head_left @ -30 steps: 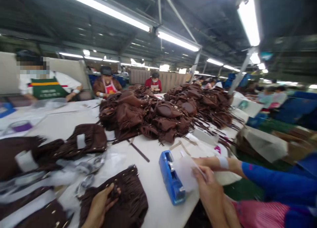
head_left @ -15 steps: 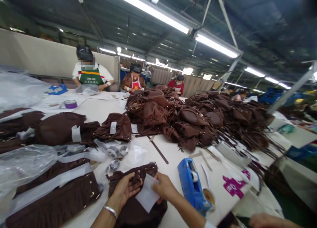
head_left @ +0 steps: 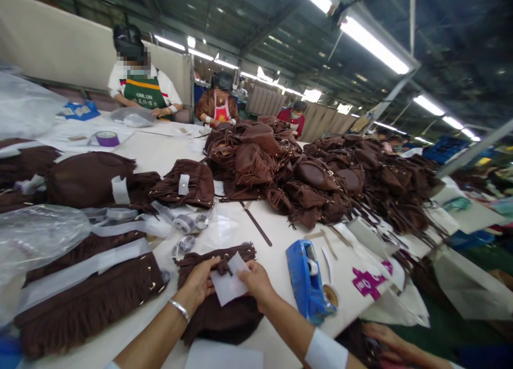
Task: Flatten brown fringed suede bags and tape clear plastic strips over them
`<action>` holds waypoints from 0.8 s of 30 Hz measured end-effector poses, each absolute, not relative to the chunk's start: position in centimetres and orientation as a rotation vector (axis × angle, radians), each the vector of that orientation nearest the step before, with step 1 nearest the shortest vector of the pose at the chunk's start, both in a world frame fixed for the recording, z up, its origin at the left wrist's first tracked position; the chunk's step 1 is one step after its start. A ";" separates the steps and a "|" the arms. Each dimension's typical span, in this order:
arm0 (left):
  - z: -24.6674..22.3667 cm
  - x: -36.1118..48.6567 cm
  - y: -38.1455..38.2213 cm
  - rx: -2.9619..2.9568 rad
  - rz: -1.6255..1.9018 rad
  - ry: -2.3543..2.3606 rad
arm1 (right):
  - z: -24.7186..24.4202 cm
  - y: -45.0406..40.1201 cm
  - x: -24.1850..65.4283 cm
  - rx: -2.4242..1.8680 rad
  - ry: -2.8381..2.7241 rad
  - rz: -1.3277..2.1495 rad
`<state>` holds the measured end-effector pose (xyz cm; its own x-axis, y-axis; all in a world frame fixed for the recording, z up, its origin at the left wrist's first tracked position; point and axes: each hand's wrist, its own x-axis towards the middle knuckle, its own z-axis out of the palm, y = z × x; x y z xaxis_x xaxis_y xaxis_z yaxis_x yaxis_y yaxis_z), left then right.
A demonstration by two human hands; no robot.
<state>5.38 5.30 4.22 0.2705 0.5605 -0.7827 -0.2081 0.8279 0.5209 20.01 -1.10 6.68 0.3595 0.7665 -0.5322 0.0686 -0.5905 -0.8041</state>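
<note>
A square of thin white wrapping sheet (head_left: 227,290) is pinched at its right edge between the thumb and fingers of my right hand (head_left: 256,284). Beneath it lies a dark brown fringed bag (head_left: 224,323) with metal eyelets along its upper edge. My left hand (head_left: 202,279), with a silver bracelet at the wrist, is at the bag's left side. Its fingertips close on a small brown tassel (head_left: 225,265), which overlaps the sheet's top left part. The left fingers are partly hidden behind the sheet.
A blue tape dispenser (head_left: 306,281) stands right of my hands. Brown bags are heaped (head_left: 276,166) behind. At left lie a fringed bag with white wrap (head_left: 92,289) and clear plastic (head_left: 40,241). A co-worker's hand (head_left: 385,339) is at lower right; several people work across the table.
My right hand has brought the white sheet up and left against the tassel. My left fingers, spread before, have closed in. The view has tilted down, and a co-worker's hand shows more fully.
</note>
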 end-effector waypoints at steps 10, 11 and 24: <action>3.8 6.5 5.2 0.390 0.609 1.277 | 4.2 -0.6 18.8 -1.939 -0.617 1.289; 3.8 6.6 5.2 0.400 0.623 1.302 | 4.1 -0.5 18.8 -1.939 -0.622 1.289; 4.5 7.3 4.6 0.481 0.709 1.372 | 5.8 1.3 20.6 -1.850 -0.896 1.542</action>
